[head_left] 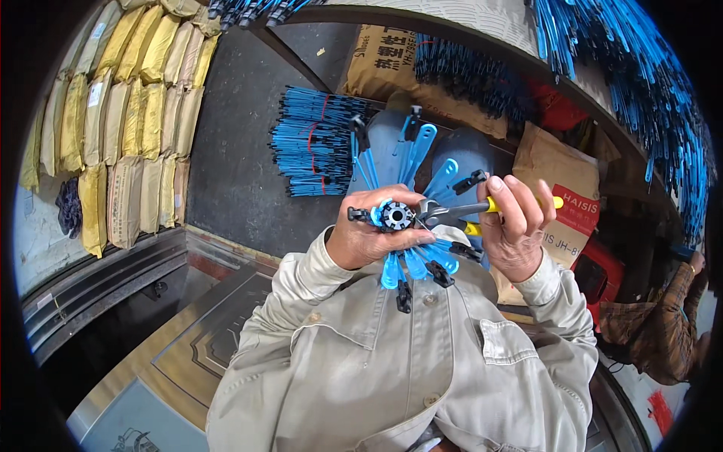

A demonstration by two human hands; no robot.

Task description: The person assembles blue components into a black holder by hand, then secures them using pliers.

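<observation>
My left hand (354, 237) is closed around a round black hub (397, 217) with slots about its rim. Blue plastic arms (419, 154) fan out from the hub on several sides, tipped with black clips (440, 274). My right hand (516, 237) holds pliers (461, 212) with yellow handles, its thumb and fingers around the handles. The jaws of the pliers are at the hub's right side, by my left fingertips. A thin wire seems to show at the jaws; whether they grip it I cannot tell.
Blue rods in bundles (310, 143), tied with red bands, lie on the dark floor ahead. Yellow and tan sacks (120, 124) are stacked at left. A metal bench (452, 19) crosses the far side, with more blue rods (648, 90) hanging at right. Another person's brown sleeve (670, 324) shows at right.
</observation>
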